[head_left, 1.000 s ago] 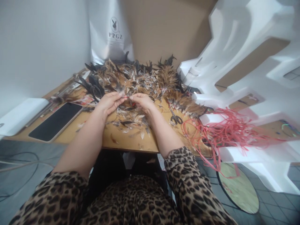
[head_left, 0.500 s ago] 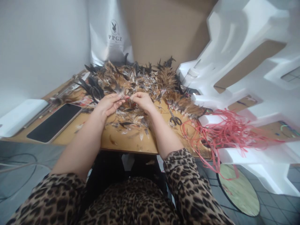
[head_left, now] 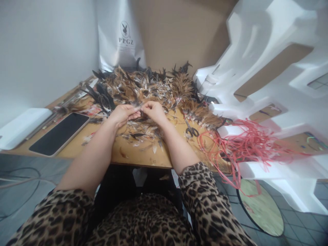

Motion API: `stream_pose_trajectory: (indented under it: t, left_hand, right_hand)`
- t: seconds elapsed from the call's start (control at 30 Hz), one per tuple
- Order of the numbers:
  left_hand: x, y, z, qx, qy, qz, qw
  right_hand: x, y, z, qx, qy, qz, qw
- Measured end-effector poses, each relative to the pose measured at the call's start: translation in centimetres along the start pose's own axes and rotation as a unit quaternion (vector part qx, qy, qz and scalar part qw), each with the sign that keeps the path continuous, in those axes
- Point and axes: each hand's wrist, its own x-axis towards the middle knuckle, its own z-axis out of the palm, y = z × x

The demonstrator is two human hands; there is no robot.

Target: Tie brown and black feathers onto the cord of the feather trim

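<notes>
My left hand (head_left: 124, 115) is closed in a pinch on a small tuft of greyish feathers (head_left: 135, 104). Fingertip to fingertip with it, my right hand (head_left: 154, 111) pinches close to the base of the tuft; what sits between its fingers is too small to make out. Behind both hands spreads a large heap of brown and black feathers (head_left: 156, 85). Loose feathers (head_left: 147, 130) lie on the yellowish table (head_left: 143, 155) below my wrists. Dark-handled scissors (head_left: 191, 131) rest to the right of my right forearm.
A phone (head_left: 60, 134) and a white box-like object (head_left: 24, 128) lie at the left. Tangled red plastic strips (head_left: 246, 143) hang over the table's right edge by white foam pieces (head_left: 276, 99). A silvery bag (head_left: 119, 54) stands at the back. A round stool (head_left: 262, 208) is lower right.
My fingertips have come closer together, narrowing the gap between them. The feather tuft has shifted slightly right and down with my left hand. Things on the table look unchanged.
</notes>
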Motion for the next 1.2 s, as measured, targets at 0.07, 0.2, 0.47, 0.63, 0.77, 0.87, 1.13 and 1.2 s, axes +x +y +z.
stream_pose_trajectory:
  t: [0.07,0.2,0.47,0.63,0.77,0.87,1.13,1.2]
  left_hand:
    - [0.0,-0.1,0.1,0.022,0.003,0.003,1.0]
    - [0.3,-0.4,-0.3,0.051,-0.016,0.021,0.998]
    - [0.7,-0.7,-0.6,0.135,-0.001,0.07,0.988]
    - [0.4,-0.3,-0.2,0.197,-0.033,0.072,0.977]
    - [0.1,-0.5,0.0,0.241,-0.108,0.067,0.962]
    - [-0.1,-0.8,0.2,0.245,-0.126,0.063,0.959]
    - [-1.5,-0.2,1.3,0.243,-0.204,0.039,0.948]
    - [-1.9,0.1,1.6,0.241,-0.226,0.037,0.943]
  right_hand:
    - [0.0,0.0,0.0,-0.027,0.008,-0.012,1.0]
    - [-0.1,0.0,0.2,-0.059,0.016,-0.031,0.998]
    - [-0.3,-1.0,-0.6,-0.133,-0.016,-0.035,0.99]
    - [-1.3,-3.0,-1.5,-0.281,-0.03,-0.116,0.952]
    - [-2.0,-4.1,-1.7,-0.367,-0.06,-0.188,0.909]
    - [-1.9,-4.1,-1.9,-0.371,-0.085,-0.198,0.903]
    - [-0.7,-2.3,-3.7,-0.125,-0.148,-0.106,0.975]
    - [-0.4,-1.6,-4.1,-0.009,-0.189,-0.05,0.981]
